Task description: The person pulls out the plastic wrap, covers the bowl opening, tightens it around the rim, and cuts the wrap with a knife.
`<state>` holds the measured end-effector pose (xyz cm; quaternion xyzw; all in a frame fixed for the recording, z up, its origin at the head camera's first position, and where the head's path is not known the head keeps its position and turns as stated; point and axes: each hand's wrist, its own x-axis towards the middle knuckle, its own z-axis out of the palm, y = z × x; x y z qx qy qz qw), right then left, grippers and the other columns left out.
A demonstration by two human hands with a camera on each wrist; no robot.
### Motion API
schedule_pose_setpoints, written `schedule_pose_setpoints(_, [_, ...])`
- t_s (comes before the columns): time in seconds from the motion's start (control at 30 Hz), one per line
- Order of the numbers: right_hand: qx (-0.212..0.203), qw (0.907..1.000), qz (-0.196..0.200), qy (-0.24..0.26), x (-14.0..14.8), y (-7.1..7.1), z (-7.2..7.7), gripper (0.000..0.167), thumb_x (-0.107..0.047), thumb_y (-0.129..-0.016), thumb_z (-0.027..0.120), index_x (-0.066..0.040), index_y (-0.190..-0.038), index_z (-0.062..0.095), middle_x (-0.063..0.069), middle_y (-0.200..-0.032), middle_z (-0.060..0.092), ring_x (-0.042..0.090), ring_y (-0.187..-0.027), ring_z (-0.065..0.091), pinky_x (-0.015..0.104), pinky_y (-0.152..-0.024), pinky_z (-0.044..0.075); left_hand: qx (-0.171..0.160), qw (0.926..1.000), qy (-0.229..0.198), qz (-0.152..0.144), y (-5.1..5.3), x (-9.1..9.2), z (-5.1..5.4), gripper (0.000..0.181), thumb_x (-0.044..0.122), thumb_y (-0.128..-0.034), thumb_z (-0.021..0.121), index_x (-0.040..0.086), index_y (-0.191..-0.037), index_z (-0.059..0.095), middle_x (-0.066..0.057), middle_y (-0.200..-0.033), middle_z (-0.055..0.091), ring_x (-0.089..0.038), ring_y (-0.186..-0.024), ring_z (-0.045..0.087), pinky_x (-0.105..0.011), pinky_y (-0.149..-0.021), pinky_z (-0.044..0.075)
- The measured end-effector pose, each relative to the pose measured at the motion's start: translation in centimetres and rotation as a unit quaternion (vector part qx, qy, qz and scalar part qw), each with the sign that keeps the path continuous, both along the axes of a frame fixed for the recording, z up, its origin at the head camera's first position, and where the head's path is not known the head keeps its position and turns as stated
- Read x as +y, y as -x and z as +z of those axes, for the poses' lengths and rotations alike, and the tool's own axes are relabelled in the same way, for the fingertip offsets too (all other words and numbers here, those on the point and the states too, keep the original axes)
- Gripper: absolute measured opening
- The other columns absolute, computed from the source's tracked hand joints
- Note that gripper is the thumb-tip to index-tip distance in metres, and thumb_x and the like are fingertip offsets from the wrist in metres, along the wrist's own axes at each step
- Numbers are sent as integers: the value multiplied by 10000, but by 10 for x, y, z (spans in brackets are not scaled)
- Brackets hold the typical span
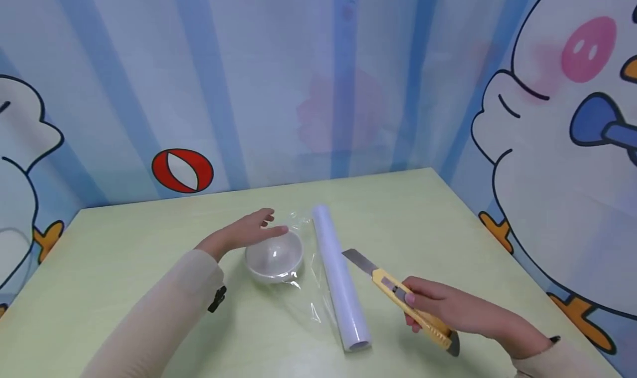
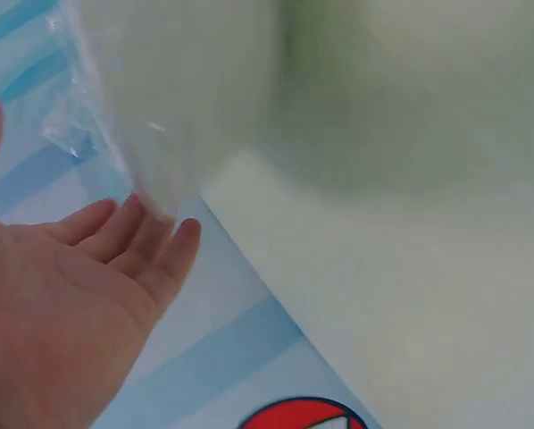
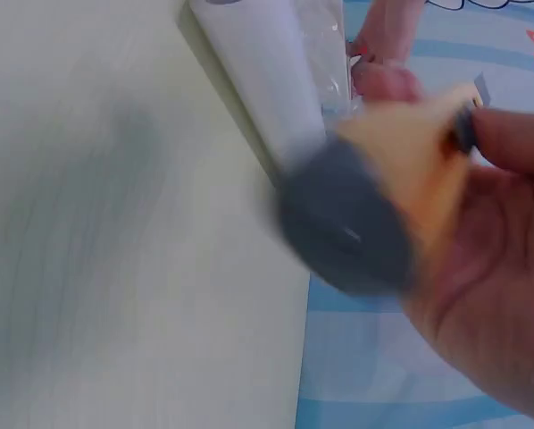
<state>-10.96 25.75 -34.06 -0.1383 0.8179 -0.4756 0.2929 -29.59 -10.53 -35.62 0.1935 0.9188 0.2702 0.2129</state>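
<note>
A white bowl (image 1: 272, 261) stands on the table, with clear plastic film (image 1: 309, 303) lying over it and spreading to the right. That film runs to a long roll of cling film (image 1: 340, 278) beside the bowl. My left hand (image 1: 249, 231) is at the far left rim of the bowl, thumb and fingers spread apart; in the left wrist view its fingertips (image 2: 187, 237) are at the film-covered edge. My right hand (image 1: 450, 307) grips a yellow utility knife (image 1: 398, 290) above the table, right of the roll. Its blade (image 1: 359, 261) is out and points up and left.
The pale green table (image 1: 164, 229) extends around the bowl and roll. Behind it hangs a blue striped backdrop (image 1: 278, 90) with cartoon figures, and a similar printed panel (image 1: 547, 212) stands along the right side.
</note>
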Motion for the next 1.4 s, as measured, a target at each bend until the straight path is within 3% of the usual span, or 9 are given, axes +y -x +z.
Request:
schedule_pose_setpoints(0.1, [396,9957,-829,-114,-3,10,-5,424,-439,-969,371,-34,-1059,460,79,-774,529,190,-659,517,300,-575,436,-182,9994,-239,182,-12,-13,-7,942,622,-806,535,80,-1463,130,-150,-1479,288,-337,-1345,299,-546,-1052,314])
schedule_pose_setpoints(0.2, [765,9826,-1680,-195,-8,20,-9,464,-496,-945,390,-42,-982,482,54,-700,501,173,-579,491,279,-525,436,-251,9990,-290,237,-26,-20,-14,998,618,-775,581,73,-1467,112,-147,-1485,273,-336,-1344,293,-556,-1045,317])
schedule_pose_setpoints(0.33, [957,9672,-2353,67,-14,34,-15,501,-529,-919,420,-37,-968,503,47,-677,494,169,-562,481,272,-524,433,-172,9977,-537,371,-42,-25,-22,1044,554,-742,665,51,-1464,101,-155,-1469,274,-346,-1311,315,-555,-1011,362])
schedule_pose_setpoints(0.5, [1074,9567,-2690,272,-19,45,-23,516,-533,-910,438,-28,-990,508,36,-684,507,155,-567,488,269,-539,442,-213,9922,-1081,582,-51,-27,-34,1079,457,-702,748,69,-1451,75,-142,-1423,305,-326,-1263,361,-528,-986,404])
schedule_pose_setpoints(0.73, [1090,9465,-2995,495,-26,52,-29,472,-471,-936,439,-8,-1000,508,17,-676,517,143,-560,491,261,-535,446,-78,9865,-1536,570,-54,-26,-51,1064,420,-675,785,115,-1426,97,-105,-1400,313,-299,-1259,364,-518,-1000,394])
schedule_pose_setpoints(1.0, [979,9445,-3082,575,-35,56,-34,440,-392,-967,416,9,-1134,489,25,-749,537,151,-640,509,254,-596,451,35,9813,-1855,514,-55,-27,-55,1012,389,-691,783,121,-1415,129,-96,-1388,331,-293,-1244,382,-505,-999,400])
schedule_pose_setpoints(1.4, [831,9448,-3053,852,-36,58,-40,354,-221,-998,375,31,-1241,427,60,-847,574,133,-700,541,250,-663,471,12,9811,-1864,525,-55,-27,-53,1025,362,-695,786,109,-1423,110,-113,-1400,321,-302,-1251,379,-525,-1005,384])
